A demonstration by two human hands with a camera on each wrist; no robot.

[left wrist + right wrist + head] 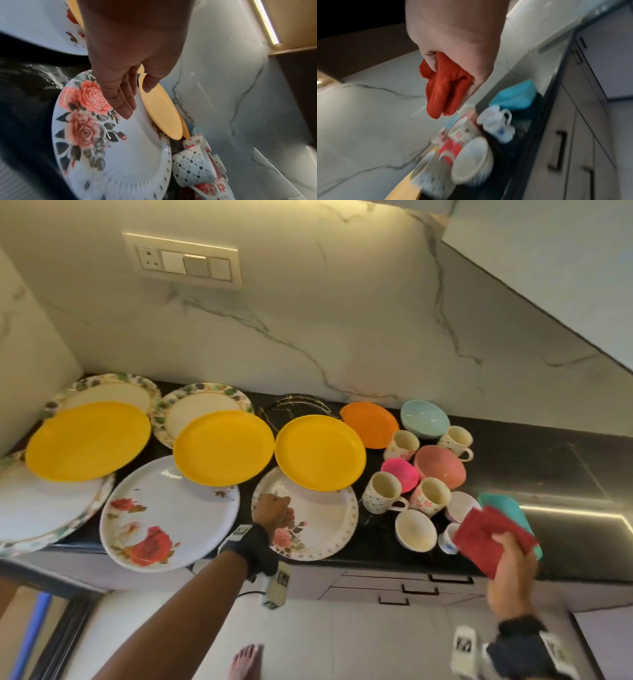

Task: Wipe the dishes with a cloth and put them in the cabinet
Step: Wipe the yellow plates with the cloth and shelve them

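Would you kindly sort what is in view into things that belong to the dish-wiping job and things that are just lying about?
Belongs to the job:
- red cloth, gripped by the right hand
- rose plate, under the left hand
- yellow plates
- mugs and bowls

Just lying about:
- teal cloth on the counter
- wall switches

Switch panel (pixel 186 261) upper left on marble wall (pixel 342 320); black counter (pixel 548 474) right; drawer handles (pixel 419 590) lower centre.
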